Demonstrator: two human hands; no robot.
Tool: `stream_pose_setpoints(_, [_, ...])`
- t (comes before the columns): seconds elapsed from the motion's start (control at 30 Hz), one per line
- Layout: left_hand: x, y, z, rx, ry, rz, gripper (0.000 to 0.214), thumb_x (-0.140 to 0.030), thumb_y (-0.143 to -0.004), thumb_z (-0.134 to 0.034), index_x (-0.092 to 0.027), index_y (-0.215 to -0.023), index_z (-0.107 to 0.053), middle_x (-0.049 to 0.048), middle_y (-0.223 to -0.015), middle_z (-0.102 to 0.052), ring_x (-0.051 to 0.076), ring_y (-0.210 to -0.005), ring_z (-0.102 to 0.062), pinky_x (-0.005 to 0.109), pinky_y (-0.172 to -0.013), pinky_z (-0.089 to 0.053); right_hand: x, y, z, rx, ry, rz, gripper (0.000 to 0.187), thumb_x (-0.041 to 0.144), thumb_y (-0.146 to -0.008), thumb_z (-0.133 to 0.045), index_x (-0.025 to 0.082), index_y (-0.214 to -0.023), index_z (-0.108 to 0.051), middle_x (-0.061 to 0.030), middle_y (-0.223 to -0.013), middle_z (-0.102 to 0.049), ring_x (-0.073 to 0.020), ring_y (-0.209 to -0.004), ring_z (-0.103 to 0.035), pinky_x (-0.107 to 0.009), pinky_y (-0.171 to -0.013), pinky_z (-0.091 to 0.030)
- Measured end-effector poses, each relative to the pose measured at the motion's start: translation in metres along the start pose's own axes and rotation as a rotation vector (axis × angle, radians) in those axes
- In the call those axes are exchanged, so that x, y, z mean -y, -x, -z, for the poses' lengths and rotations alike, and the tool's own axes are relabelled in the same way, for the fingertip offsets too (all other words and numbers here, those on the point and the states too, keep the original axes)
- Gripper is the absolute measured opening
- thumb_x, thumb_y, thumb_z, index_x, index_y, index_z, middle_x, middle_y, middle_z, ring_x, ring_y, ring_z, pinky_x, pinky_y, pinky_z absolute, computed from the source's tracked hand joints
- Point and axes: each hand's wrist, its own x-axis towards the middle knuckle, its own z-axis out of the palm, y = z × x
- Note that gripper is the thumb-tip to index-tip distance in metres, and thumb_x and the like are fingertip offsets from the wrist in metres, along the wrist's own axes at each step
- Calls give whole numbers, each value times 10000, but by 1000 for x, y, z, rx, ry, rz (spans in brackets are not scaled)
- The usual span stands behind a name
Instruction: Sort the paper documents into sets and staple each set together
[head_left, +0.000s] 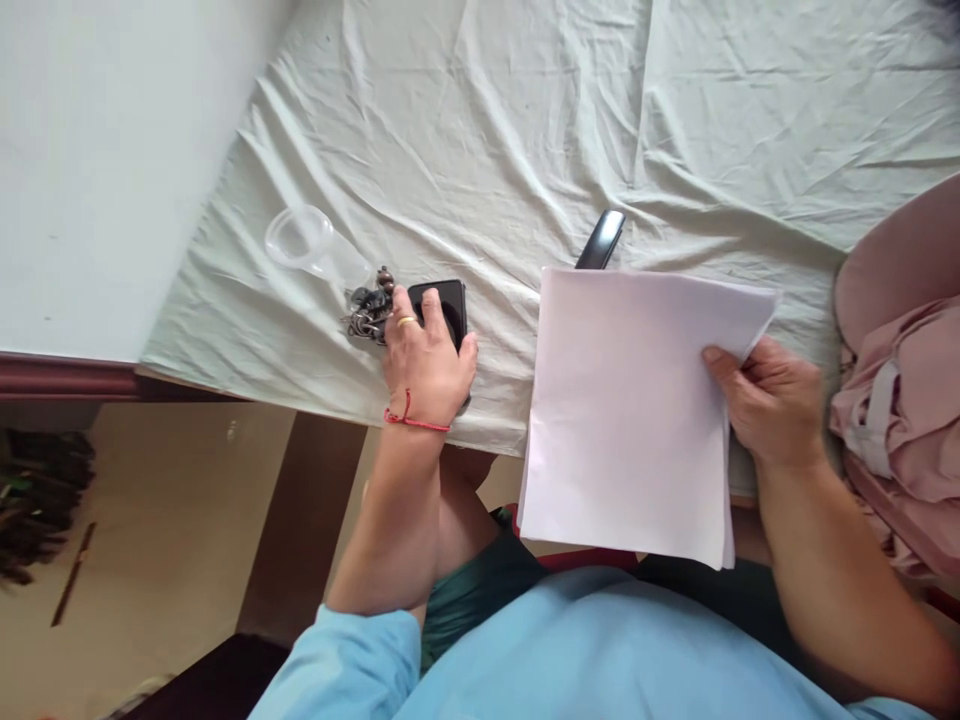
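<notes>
My left hand (429, 360) lies palm down over a black smartphone (454, 300) near the table's edge. Its fingers are spread, with some resting on the phone and the others reaching a bunch of keys (367, 318) with dark beads beside it. A clear plastic cup (307, 243) lies on its side just beyond the keys. In my right hand (780, 400) is a stack of white paper (630, 410), gripped at its right edge with the thumb on top. The stack's near part juts over the table edge. From under its far edge sticks out a black stapler (600, 240), partly hidden.
A wrinkled pale green cloth (525, 130) covers the table. To the right, pink fabric (900, 400) with a light strap rests along the table. At left are a white surface (112, 150) and, below, a tiled floor (180, 510).
</notes>
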Motion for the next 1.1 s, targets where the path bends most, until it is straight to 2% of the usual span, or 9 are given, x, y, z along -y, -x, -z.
stream_pose_setpoints(0.13, [-5, 1, -5, -84, 63, -20, 679, -209, -841, -692, -189, -1492, -499, 209, -1742, -247, 437, -1554, -376, 645, -1268, -349, 4, 0, -1, -23, 10, 16, 313, 467, -934, -709, 221, -1106, -794, -11, -910, -757, -156, -769, -620, -281, -691, -453])
stream_pose_setpoints(0.3, [-17, 1, -6, -109, 121, -30, 660, -130, -802, -683, -213, -1438, -530, 186, -1754, -214, 456, -1541, -388, 688, -1230, -377, 5, 0, -2, -37, 126, 57, 283, 471, -946, -674, 214, -1002, -780, -4, -802, -701, -165, -726, -584, -305, -699, -442])
stream_pose_setpoints(0.47, [-26, 3, -4, -109, 161, -39, 666, -102, -788, -670, -245, -1419, -511, 158, -1767, -213, 443, -1569, -360, 682, -1220, -387, 6, 0, -3, -41, 185, 72, 300, 484, -950, -656, 204, -978, -760, 2, -772, -673, -155, -700, -560, -299, -674, -420])
stream_pose_setpoints(0.63, [-28, -2, -2, -129, 194, -7, 604, -132, -812, -690, -195, -1386, -514, 213, -1767, -156, 431, -1594, -320, 651, -1272, -325, 7, 0, -3, -38, 196, 65, 317, 488, -940, -652, 193, -985, -759, 0, -764, -668, -153, -693, -556, -298, -669, -416])
stream_pose_setpoints(0.77, [-29, -8, -3, -147, 150, 27, 745, -186, -772, -798, -175, -1437, -464, 257, -1752, -152, 456, -1599, -297, 650, -1279, -305, 10, -1, -4, -46, 230, 82, 320, 496, -937, -640, 204, -987, -762, -1, -756, -679, -162, -678, -566, -308, -667, -423])
stream_pose_setpoints(0.93, [-26, -8, -4, -185, 155, -14, 763, -284, -815, -811, -237, -1493, -464, 219, -1735, -249, 424, -1624, -248, 670, -1275, -300, 13, -1, -4, -48, 252, 92, 304, 494, -928, -639, 211, -916, -751, -3, -716, -660, -169, -657, -557, -316, -652, -412])
stream_pose_setpoints(1.1, [-21, -3, -1, -119, 167, -103, 516, -358, -876, -766, -307, -1379, -664, 124, -1726, -329, 435, -1640, -178, 692, -1293, -230, 9, -1, -3, -40, 213, 95, 290, 482, -941, -647, 211, -928, -746, 1, -755, -668, -162, -690, -563, -307, -676, -417])
